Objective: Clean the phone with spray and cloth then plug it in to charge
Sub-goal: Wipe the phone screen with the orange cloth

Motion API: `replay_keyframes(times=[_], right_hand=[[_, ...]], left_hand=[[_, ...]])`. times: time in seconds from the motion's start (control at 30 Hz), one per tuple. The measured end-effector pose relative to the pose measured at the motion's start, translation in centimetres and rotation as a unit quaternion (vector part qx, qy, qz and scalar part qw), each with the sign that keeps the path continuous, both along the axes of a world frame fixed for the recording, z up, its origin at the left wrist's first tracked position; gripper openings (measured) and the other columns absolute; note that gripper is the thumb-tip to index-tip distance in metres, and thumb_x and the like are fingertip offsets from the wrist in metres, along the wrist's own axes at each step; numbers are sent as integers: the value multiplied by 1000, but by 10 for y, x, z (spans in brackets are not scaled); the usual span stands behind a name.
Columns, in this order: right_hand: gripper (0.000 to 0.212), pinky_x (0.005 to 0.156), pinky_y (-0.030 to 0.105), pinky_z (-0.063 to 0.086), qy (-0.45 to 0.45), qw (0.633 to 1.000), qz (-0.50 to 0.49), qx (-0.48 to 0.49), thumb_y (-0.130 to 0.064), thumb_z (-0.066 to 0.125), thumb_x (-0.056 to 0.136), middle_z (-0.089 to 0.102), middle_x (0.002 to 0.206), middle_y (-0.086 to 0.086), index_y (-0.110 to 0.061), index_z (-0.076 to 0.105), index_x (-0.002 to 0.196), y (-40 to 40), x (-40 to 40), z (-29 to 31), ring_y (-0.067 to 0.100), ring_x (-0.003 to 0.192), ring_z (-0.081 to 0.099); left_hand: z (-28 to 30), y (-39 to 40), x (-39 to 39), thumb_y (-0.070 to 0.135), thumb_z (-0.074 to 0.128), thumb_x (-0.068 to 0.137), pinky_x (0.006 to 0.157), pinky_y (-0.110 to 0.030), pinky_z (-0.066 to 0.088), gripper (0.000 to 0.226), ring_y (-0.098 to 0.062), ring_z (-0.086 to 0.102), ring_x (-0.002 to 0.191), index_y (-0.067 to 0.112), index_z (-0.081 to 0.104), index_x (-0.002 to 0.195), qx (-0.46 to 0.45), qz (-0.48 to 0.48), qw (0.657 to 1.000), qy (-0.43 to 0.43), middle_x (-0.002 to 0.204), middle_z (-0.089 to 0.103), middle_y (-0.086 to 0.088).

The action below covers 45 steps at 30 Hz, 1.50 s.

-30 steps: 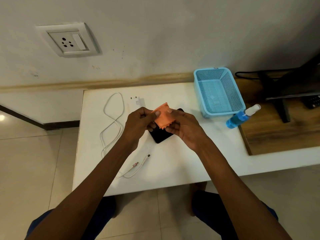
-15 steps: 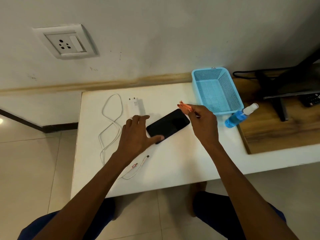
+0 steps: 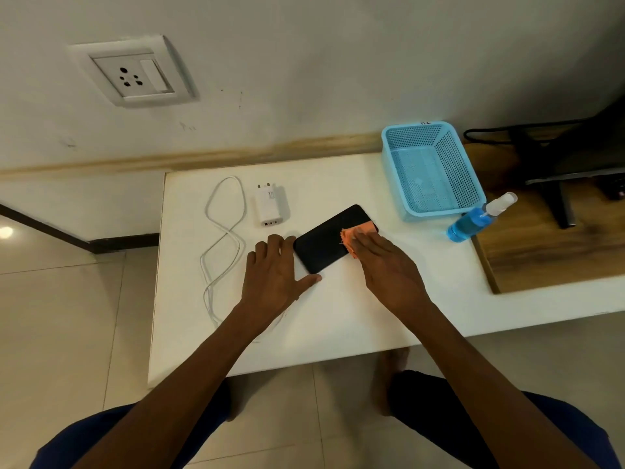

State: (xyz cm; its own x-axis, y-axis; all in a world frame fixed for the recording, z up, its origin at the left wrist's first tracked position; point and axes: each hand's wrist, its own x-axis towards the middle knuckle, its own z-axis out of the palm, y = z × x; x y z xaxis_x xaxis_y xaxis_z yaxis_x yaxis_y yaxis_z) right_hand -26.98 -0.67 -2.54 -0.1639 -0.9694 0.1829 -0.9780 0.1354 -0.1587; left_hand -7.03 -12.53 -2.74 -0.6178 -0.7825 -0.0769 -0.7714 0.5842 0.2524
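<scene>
On the desk (image 3: 338, 316), my flat right hand (image 3: 385, 265) presses the cloth (image 3: 358, 231) onto the phone (image 3: 324, 242) — my left hand (image 3: 274, 272), fingers straight, steadies its edge.

Glossy black phone (image 3: 324, 240); frayed orange cloth (image 3: 355, 233); smooth matt white table (image 3: 338, 326); perforated blue plastic basket (image 3: 463, 170); clear plastic spray bottle (image 3: 473, 220); wood-grain board (image 3: 541, 258) at the right edge.

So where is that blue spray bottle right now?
The spray bottle lies tipped on its side at the right of the white table, just right of the blue basket, out of both hands' reach of the phone.
</scene>
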Motion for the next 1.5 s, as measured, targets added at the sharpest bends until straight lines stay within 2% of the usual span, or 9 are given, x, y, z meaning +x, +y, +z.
replay_keyframes(times=[0.07,0.17,0.3,0.5,0.7,0.87,1.1,1.4,1.5], right_hand=[[61,105,43,44,30,1000,8,-2,10,77,74,60,136,17,1,59,131,2,2,-4,37,124,58],[63,119,25,17,45,999,0,-7,7,76,75,57,139,15,0,56,134,2,3,-8,33,128,55],[68,103,35,39,46,999,12,-23,7,85,63,63,132,14,0,63,127,0,10,-7,32,121,62],[59,103,47,49,4,993,112,-19,9,76,73,62,135,13,-4,64,129,-4,32,-9,32,125,58],[63,107,47,43,16,992,124,26,6,73,77,57,141,11,-7,58,136,-2,24,-3,31,131,53],[62,112,47,37,3,998,45,42,10,66,81,53,144,12,-7,53,140,0,6,0,32,135,49],[59,119,26,-2,-35,995,-14,87,-2,44,100,22,161,1,-18,23,153,-2,-9,-4,20,151,18],[51,118,26,18,-101,990,-89,40,0,49,97,46,152,2,-16,48,145,-29,-5,1,21,143,40],[49,117,18,14,-99,989,-91,61,-8,44,102,43,154,-5,-22,42,149,-37,-7,3,15,144,37]], left_hand=[[-1,0,0,73,58,79,91,-36,38,86,-27,47,115,19,41,143,-4,0,1000,4,133,48,-7],[-2,-2,-1,71,60,80,92,-36,38,83,-27,46,116,21,42,144,0,-1,1000,10,134,47,-7],[1,-6,-1,70,66,75,94,-35,36,83,-27,45,116,25,46,142,29,13,999,30,133,46,-6],[2,-5,-2,72,65,75,92,-34,35,83,-27,46,114,25,47,140,25,19,999,34,132,46,-6],[2,-4,-1,71,62,78,89,-38,39,81,-29,48,112,23,46,141,-2,5,1000,10,131,48,-9],[1,-7,-1,70,62,76,89,-39,38,80,-29,48,112,25,47,140,-6,6,1000,-1,131,48,-7],[1,-10,-2,68,66,73,92,-38,38,81,-29,47,114,24,48,138,9,8,1000,19,132,47,-7],[-1,-11,-3,66,71,69,93,-39,38,80,-29,49,113,19,54,132,6,-3,999,41,128,50,-8],[0,-10,-2,65,71,68,93,-40,39,79,-29,50,114,18,56,129,-3,-7,999,47,126,53,-8]])
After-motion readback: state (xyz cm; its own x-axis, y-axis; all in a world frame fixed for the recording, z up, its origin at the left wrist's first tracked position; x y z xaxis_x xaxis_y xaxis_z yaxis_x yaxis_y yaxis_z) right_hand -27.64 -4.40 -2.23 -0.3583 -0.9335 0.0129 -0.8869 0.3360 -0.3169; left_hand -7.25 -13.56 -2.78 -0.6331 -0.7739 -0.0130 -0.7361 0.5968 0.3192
